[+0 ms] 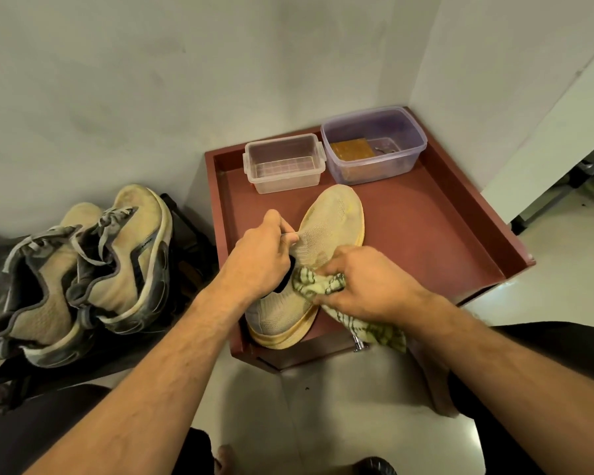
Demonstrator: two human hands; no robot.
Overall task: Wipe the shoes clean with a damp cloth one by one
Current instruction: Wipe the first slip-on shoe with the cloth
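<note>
Knit-fabric shoe, striped woven cloth, clear plastic boxes, glossy floor.

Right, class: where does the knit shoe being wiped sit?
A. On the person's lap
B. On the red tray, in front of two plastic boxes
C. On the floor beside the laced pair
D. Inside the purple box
B: the shoe lies on the red tray, with the clear box and purple box behind it.

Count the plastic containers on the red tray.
2. A clear rectangular clip-lid-style plastic box stands at the red tray's far left; a purple-tinted plastic tub sits beside it, far right.
</note>
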